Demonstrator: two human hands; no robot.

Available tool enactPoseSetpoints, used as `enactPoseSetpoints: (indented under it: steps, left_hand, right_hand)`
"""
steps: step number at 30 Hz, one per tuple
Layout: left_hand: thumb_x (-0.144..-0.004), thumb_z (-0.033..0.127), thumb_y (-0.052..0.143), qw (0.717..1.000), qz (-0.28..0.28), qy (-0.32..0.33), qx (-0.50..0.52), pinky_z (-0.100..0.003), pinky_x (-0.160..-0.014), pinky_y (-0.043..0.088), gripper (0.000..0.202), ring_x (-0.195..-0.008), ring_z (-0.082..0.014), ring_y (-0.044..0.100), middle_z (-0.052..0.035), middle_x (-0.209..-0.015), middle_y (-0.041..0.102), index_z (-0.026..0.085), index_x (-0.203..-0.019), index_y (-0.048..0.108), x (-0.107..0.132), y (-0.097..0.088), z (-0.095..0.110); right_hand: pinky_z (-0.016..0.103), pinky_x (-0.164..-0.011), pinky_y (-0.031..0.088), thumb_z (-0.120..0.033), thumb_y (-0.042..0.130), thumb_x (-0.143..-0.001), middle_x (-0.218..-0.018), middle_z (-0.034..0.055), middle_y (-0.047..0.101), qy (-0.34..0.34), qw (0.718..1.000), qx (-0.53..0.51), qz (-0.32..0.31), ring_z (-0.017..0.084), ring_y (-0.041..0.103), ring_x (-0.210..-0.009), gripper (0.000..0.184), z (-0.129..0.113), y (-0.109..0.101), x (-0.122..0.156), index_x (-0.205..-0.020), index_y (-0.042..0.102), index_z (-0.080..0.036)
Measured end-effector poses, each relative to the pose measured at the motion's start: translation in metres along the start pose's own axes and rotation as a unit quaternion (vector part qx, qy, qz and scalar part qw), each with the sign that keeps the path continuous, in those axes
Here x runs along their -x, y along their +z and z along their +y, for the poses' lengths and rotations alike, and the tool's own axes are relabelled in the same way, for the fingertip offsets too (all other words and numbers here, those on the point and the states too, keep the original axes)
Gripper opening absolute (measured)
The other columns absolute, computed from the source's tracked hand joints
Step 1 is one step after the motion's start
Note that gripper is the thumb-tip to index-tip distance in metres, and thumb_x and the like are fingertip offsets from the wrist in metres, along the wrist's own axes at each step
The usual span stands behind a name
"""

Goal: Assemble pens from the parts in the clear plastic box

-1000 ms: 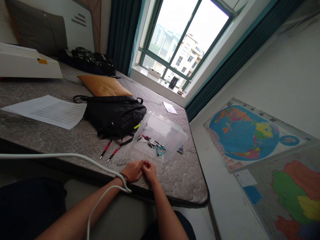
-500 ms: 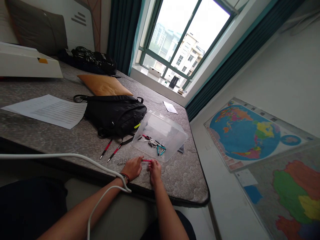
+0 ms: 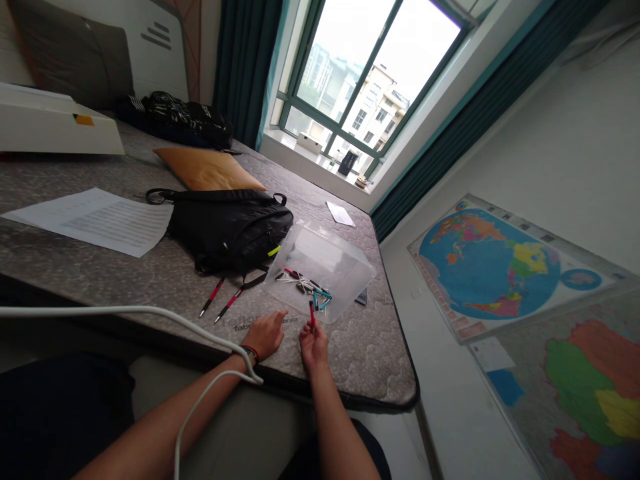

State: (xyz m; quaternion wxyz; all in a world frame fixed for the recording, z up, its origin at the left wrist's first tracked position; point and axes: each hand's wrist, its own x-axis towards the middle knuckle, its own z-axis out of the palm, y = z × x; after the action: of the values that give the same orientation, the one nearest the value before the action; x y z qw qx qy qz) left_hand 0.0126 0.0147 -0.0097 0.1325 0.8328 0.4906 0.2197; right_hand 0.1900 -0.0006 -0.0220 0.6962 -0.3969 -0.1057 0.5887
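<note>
My right hand (image 3: pixel 314 347) is closed round a red pen part (image 3: pixel 311 312), held upright just in front of a clear plastic box (image 3: pixel 345 263) on the grey mattress (image 3: pixel 360 347). The box holds several loose pen pieces (image 3: pixel 307 287) in red, teal and black. My left hand (image 3: pixel 265 332) rests on the mattress beside the right hand, fingers loosely extended, holding nothing I can see. Two red-and-black pens (image 3: pixel 223 301) lie on the mattress to the left of the box.
A black bag (image 3: pixel 227 227) sits behind the pens, with an orange cushion (image 3: pixel 205 170) beyond it. A printed sheet (image 3: pixel 97 220) lies at the left, a small paper (image 3: pixel 340 215) near the window. A white cable (image 3: pixel 150 317) crosses my left arm. Maps (image 3: pixel 495 267) hang on the right wall.
My hands were together over a red pen piece; they have parted. The right hand turned the red piece upright and moved it toward the box, while the left hand let go.
</note>
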Motion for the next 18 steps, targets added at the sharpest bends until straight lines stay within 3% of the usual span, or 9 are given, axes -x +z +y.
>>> enactPoseSetpoints:
  steps: [4, 7, 13, 16, 18]
  left_hand:
    - [-0.089, 0.019, 0.042, 1.0, 0.009, 0.008, -0.004, -0.037, -0.084, 0.044, 0.044, -0.095, -0.0249, 0.06, -0.0097, -0.108, 0.063, 0.018, -0.133, 0.041, 0.001, 0.002, -0.001]
    - [-0.091, 0.021, 0.041, 1.0, 0.017, 0.013, 0.004, -0.038, -0.082, 0.045, 0.045, -0.094, -0.0253, 0.06, -0.0102, -0.109, 0.062, 0.018, -0.136, 0.039, 0.001, 0.003, -0.002]
    - [-0.093, 0.024, 0.043, 0.996, 0.085, 0.013, 0.023, -0.039, -0.09, 0.045, 0.058, -0.115, -0.0271, 0.053, -0.015, -0.138, 0.047, 0.019, -0.147, 0.023, 0.001, 0.005, -0.002]
    - [-0.094, 0.025, 0.043, 0.995, 0.094, 0.025, -0.009, -0.043, -0.092, 0.043, 0.054, -0.121, -0.0296, 0.048, -0.0145, -0.151, 0.035, 0.024, -0.146, 0.03, 0.001, 0.003, -0.002]
    - [-0.095, 0.026, 0.043, 0.996, 0.085, 0.034, -0.024, -0.045, -0.094, 0.04, 0.043, -0.121, -0.0303, 0.048, -0.0129, -0.15, 0.037, 0.026, -0.138, 0.044, 0.0, 0.0, -0.001]
  right_hand:
    - [0.018, -0.051, 0.047, -0.024, 0.067, -0.08, -0.069, -0.002, 0.065, 0.012, 1.0, -0.003, -0.008, 0.008, 0.056, -0.056, 0.007, 0.0, 0.001, 0.003, -0.086, 0.064, -0.02]
    - [0.017, -0.051, 0.046, -0.026, 0.072, -0.078, -0.073, -0.0009, 0.067, 0.003, 0.999, 0.051, -0.012, 0.008, 0.057, -0.059, 0.013, 0.003, 0.004, 0.004, -0.087, 0.065, -0.02]
    - [0.016, -0.048, 0.041, -0.033, 0.079, -0.071, -0.07, -0.0003, 0.068, -0.009, 0.99, 0.133, -0.035, 0.007, 0.055, -0.054, 0.024, 0.012, 0.01, 0.005, -0.082, 0.065, -0.017]
    - [0.016, -0.045, 0.039, -0.034, 0.078, -0.071, -0.068, 0.0008, 0.069, -0.013, 0.982, 0.179, -0.052, 0.007, 0.052, -0.05, 0.025, 0.014, 0.011, 0.004, -0.082, 0.067, -0.015]
    - [0.015, -0.045, 0.04, -0.034, 0.077, -0.072, -0.069, 0.0019, 0.07, -0.016, 0.973, 0.221, -0.068, 0.007, 0.053, -0.049, 0.024, 0.015, 0.012, 0.004, -0.083, 0.068, -0.014]
